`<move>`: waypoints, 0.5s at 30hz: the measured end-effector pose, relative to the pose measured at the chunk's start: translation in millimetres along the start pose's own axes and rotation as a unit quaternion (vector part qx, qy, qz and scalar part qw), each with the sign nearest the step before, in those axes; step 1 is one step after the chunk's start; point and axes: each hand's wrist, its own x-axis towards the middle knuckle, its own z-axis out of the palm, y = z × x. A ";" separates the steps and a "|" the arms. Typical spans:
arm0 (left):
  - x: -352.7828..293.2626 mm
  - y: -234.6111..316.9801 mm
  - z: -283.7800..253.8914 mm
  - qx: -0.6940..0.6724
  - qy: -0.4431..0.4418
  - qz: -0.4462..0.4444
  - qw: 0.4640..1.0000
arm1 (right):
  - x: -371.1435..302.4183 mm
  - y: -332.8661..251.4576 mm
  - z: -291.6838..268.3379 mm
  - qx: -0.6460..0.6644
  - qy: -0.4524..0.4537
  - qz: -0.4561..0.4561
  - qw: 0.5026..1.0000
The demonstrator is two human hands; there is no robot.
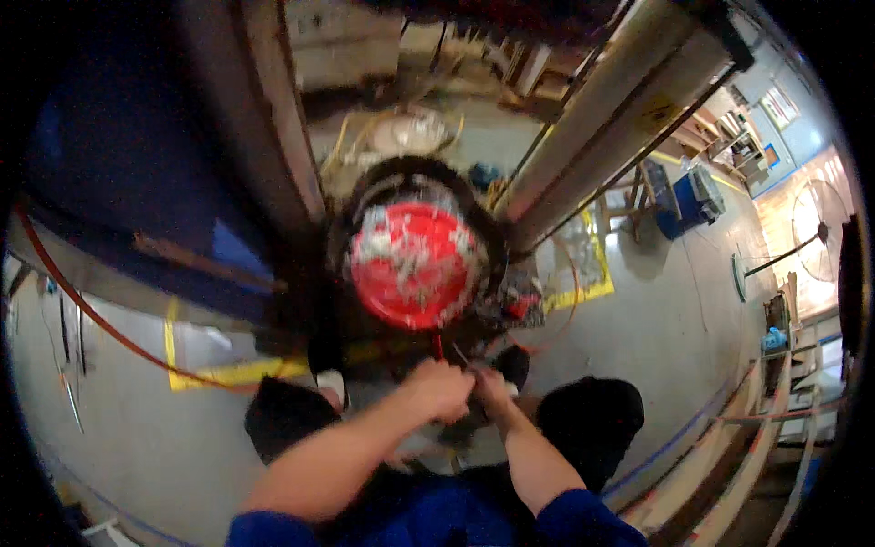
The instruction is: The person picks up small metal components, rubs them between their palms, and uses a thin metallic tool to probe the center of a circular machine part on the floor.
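Note:
In front of me sits a round red disc (417,266), smeared with clumps of whitish-grey material. A dark round rim (412,170) surrounds its far side. Just on the near side of the disc, my left hand (439,389) is closed, and a thin red rod (437,346) sticks up from it toward the disc. Close beside it, nearly touching, my right hand (493,389) is closed too. A thin grey rod (460,354) shows at its fingers, blurred. The far ends of both rods are hard to make out.
Machine columns (611,118) flank the disc, with a dark blue panel (118,155) on the left. An orange hose (100,324) curves along the left floor. Yellow floor tape (583,294) borders the machine. Right are a blue bin (694,202) and a wooden rack (729,438).

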 end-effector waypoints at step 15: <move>5.9 -8.2 -10.9 -0.014 -0.031 -0.031 0.999 | -107.8 -409.7 -82.4 0.126 0.171 -0.512 0.832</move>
